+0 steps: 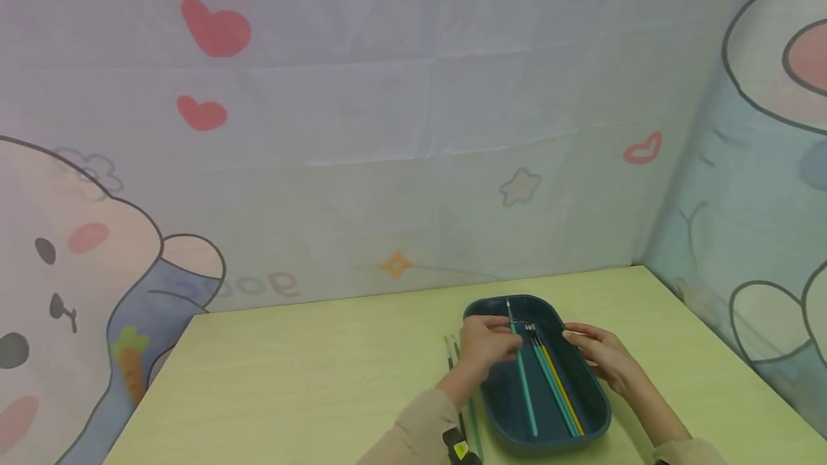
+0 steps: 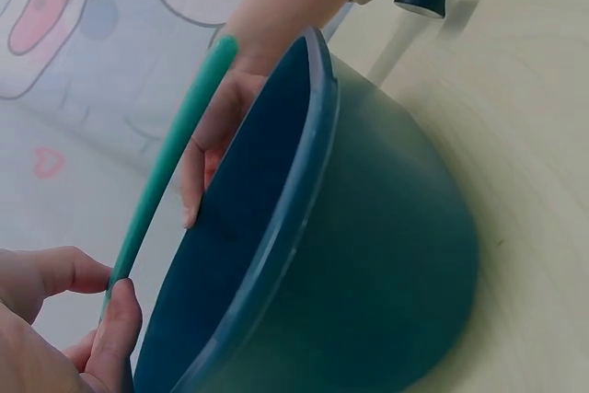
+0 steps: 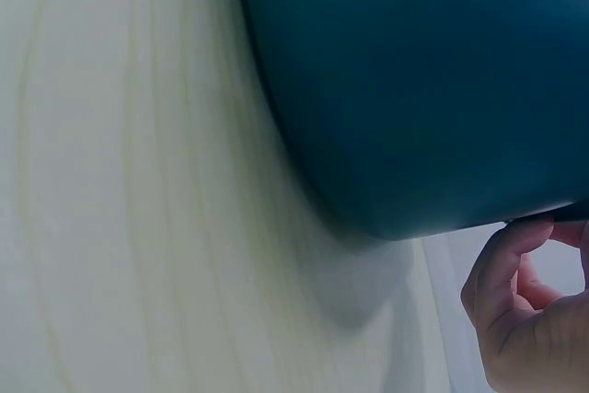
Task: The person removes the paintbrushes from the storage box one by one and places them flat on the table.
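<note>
My left hand (image 1: 484,344) pinches a teal-handled paintbrush (image 1: 526,387) between thumb and fingers, over a dark blue oblong tub (image 1: 596,399). The brush tip points to the tub's far end and the handle slants toward me. In the left wrist view the handle (image 2: 170,158) rises above the tub rim (image 2: 317,117). My right hand (image 1: 606,359) grips the tub's right rim; the right wrist view shows thumb and fingers (image 3: 515,264) pinching that edge. Inside lie several brushes with teal handles (image 1: 553,384) and a yellow one (image 1: 563,390), side by side.
Left of the tub, a dark-handled brush (image 1: 450,360) and a teal-handled brush (image 1: 475,429) lie on the pale yellow table (image 1: 291,379), partly behind my left forearm. A printed cloth (image 1: 362,128) hangs behind the table and along its right side.
</note>
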Demonstrator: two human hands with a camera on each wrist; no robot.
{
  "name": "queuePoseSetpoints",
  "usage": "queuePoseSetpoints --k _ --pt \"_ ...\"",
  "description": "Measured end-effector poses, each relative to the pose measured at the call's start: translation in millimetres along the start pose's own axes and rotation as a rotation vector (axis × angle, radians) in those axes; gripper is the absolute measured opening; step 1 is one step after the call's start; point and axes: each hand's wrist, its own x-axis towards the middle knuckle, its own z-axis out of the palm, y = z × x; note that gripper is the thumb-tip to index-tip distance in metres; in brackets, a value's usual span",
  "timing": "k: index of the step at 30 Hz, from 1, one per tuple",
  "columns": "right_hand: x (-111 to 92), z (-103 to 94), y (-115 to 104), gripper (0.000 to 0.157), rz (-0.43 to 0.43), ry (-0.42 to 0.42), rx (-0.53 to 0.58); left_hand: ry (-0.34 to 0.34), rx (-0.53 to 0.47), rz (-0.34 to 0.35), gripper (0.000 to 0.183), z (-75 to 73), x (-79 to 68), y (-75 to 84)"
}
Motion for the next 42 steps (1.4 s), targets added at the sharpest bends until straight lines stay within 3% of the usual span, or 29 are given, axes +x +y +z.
queuePoseSetpoints --k 14,42 --pt "-2.4 0.7 -2.1 0.062 -0.002 -0.005 0.032 0.023 -0.025 -0.044 0.042 -13.0 -5.3 -1.1" --pt "-1.8 0.0 -1.6 0.064 0.016 -0.010 0.018 0.041 -0.075 -0.018 0.045 -35.6 -18.9 -10.4"
